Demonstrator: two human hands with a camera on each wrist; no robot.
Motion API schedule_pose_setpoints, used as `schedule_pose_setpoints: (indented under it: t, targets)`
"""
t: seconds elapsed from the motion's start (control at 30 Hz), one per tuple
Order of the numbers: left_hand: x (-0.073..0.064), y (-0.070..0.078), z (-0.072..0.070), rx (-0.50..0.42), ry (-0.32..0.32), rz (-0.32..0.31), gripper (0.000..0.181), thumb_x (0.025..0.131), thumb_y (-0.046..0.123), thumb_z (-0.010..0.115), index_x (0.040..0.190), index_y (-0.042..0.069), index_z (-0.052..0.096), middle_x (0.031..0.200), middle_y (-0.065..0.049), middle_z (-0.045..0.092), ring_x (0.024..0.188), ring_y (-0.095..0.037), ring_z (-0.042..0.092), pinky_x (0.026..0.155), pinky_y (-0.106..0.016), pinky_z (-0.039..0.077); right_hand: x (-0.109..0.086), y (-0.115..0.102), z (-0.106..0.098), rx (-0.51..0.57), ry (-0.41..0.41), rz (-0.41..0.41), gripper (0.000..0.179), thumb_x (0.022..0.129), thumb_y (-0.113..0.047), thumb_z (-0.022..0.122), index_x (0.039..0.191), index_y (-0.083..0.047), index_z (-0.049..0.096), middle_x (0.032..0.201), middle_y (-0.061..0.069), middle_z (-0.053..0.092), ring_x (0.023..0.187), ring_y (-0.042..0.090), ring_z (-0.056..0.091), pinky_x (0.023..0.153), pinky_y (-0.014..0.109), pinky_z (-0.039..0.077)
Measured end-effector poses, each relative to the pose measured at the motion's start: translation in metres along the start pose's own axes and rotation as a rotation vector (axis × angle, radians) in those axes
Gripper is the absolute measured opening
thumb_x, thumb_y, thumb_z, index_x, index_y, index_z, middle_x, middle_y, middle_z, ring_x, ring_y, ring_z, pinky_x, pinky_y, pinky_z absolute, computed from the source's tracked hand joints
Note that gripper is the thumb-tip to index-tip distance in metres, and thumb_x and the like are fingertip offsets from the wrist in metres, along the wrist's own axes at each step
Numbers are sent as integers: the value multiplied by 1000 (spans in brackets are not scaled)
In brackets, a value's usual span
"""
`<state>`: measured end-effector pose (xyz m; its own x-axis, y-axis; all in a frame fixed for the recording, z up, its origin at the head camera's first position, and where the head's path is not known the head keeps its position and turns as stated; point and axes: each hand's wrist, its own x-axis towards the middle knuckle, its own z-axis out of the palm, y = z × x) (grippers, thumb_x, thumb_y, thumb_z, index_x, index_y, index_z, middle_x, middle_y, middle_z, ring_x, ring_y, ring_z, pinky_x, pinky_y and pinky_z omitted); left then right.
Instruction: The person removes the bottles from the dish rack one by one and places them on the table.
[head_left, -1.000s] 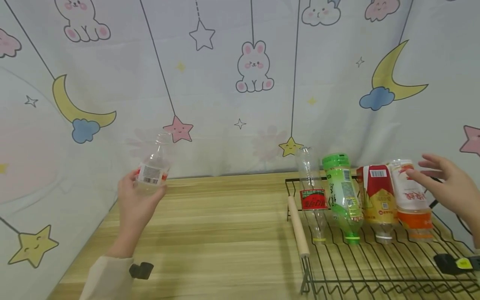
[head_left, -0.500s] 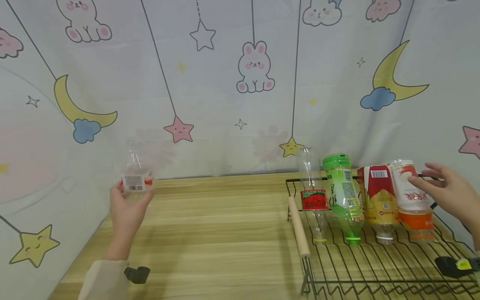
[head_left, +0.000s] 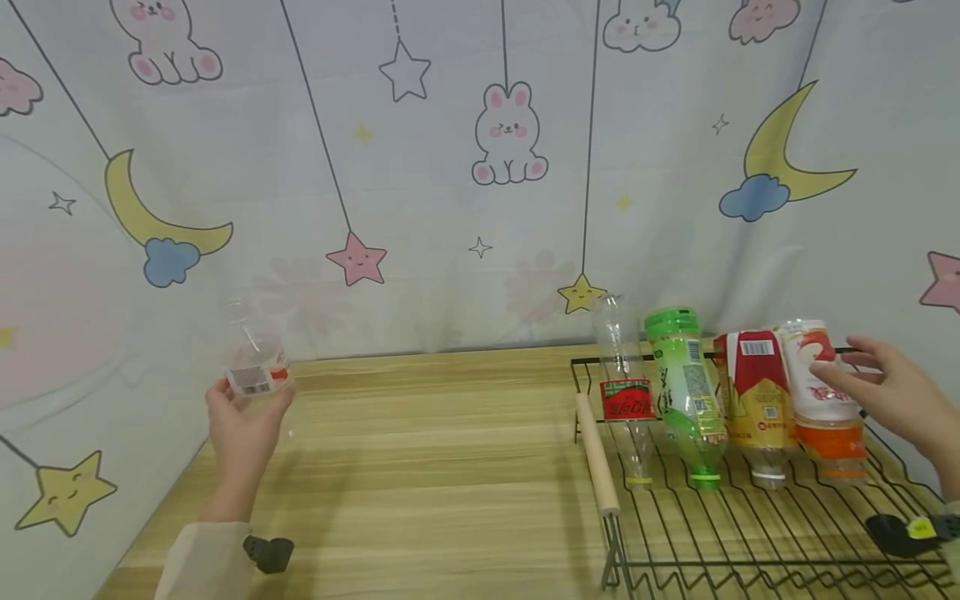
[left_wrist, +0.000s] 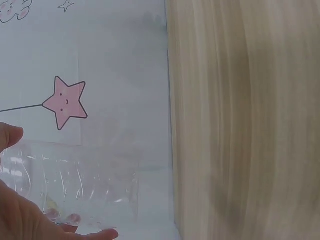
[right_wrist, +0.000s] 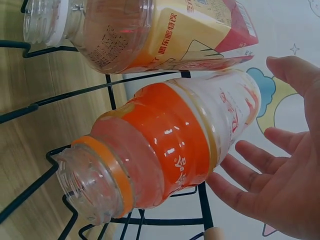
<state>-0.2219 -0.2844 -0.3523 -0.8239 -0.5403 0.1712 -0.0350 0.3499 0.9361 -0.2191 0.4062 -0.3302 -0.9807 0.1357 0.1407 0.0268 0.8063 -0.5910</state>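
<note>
My left hand (head_left: pixel 246 429) grips a clear plastic bottle (head_left: pixel 255 354) with a small white and red label, neck up and tilted slightly left, above the left part of the table. In the left wrist view the ribbed lower body of that clear bottle (left_wrist: pixel 75 180) lies between thumb and fingers. My right hand (head_left: pixel 892 392) is spread beside the upended orange and white bottle (head_left: pixel 828 442) at the right of the rack. The right wrist view has its fingertips right at the white side of the orange and white bottle (right_wrist: pixel 165 145), thumb apart from it.
A black wire rack (head_left: pixel 705 562) with a wooden handle (head_left: pixel 597 454) stands on the wood-grain table (head_left: pixel 420 467). Also upside down in it are a clear bottle with red label (head_left: pixel 628 400), a green bottle (head_left: pixel 684 383) and a red and yellow bottle (head_left: pixel 757 387). A patterned curtain (head_left: pixel 442 183) hangs behind.
My left hand has moved left and slightly down with the clear bottle, which now leans left. The right hand has sunk a little beside the orange and white bottle.
</note>
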Motion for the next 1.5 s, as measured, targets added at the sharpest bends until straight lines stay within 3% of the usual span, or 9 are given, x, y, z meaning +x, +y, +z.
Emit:
schedule_pose_setpoints:
  t: [0.4,0.77,0.93,1.07,1.13,1.2,1.33,1.4,1.5]
  targets:
    - [11,-23,2,2,24,-57,89,88,38,66,150,8,10,156,-18,19,139,-39,25,109,-59,26,2,8,4,-32,-55,75,94,98,-46,47,142,19,-3,131,51,21,107,64,30,83,74,37]
    - [16,-38,1,33,12,-70,89,88,37,66,149,6,9,154,-22,21,139,-42,25,109,-59,25,8,19,5,-51,-141,119,103,96,-54,47,139,21,-9,130,53,17,107,65,30,84,74,37]
    - [17,-44,1,33,-5,-89,91,89,38,65,150,7,5,155,-22,17,141,-42,21,111,-59,22,22,52,13,-26,-157,99,109,93,-56,51,141,18,-12,127,51,20,100,60,40,73,66,47]
    - [19,-49,1,24,-19,-116,93,89,40,64,150,8,2,156,-23,15,141,-43,20,111,-59,22,41,91,23,-41,-155,62,114,90,-59,55,144,14,-13,123,48,25,92,54,47,54,43,51]
    - [20,-51,0,18,-23,-127,94,89,42,64,150,7,1,155,-25,15,141,-43,20,111,-59,22,46,100,24,-52,-163,63,114,89,-60,56,144,13,-12,122,48,25,91,53,48,54,39,50]
    - [20,-53,0,16,-27,-139,95,89,43,64,150,8,0,155,-25,15,141,-43,20,111,-59,22,40,90,23,-76,-163,68,112,90,-59,54,143,15,-10,120,48,27,89,52,48,54,42,51]
    - [20,-55,0,9,-26,-154,95,89,41,64,150,7,0,154,-27,15,140,-44,20,112,-58,21,14,37,10,-89,-203,80,103,95,-50,52,138,23,-6,116,50,28,89,54,46,70,59,51]
    - [20,-55,0,5,-26,-158,95,89,40,64,150,7,-1,154,-27,15,140,-44,20,112,-58,21,5,18,5,-90,-215,81,99,96,-46,51,136,25,-5,115,50,28,90,55,47,74,61,50]
    - [21,-56,1,6,-15,-160,95,89,39,65,150,6,0,154,-27,15,140,-44,21,113,-58,20,4,17,5,-86,-220,75,100,96,-46,51,136,26,-5,114,51,30,89,53,50,72,57,52]
